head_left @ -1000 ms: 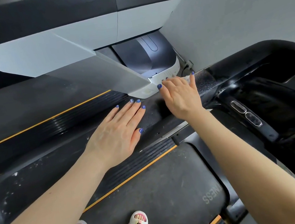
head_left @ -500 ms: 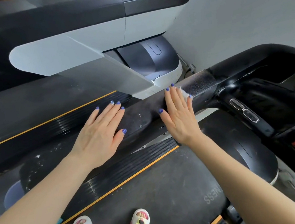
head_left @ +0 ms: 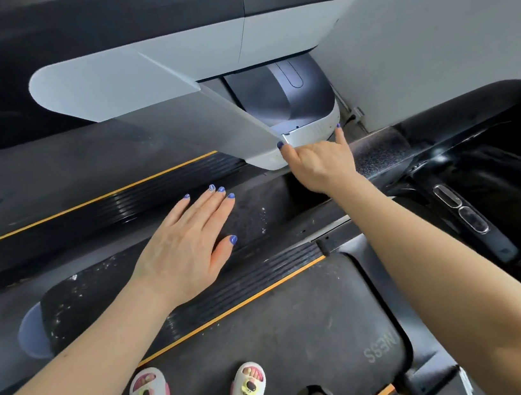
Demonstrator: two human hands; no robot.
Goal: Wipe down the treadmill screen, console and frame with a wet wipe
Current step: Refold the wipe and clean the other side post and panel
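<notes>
The left hand lies flat, fingers straight, on the black handrail. The right hand reaches over the handrail's far edge, middle fingers curled out of sight, thumb and little finger raised by the white upright. Whether its grip holds the wipe I cannot tell; the wipe is hidden.
</notes>
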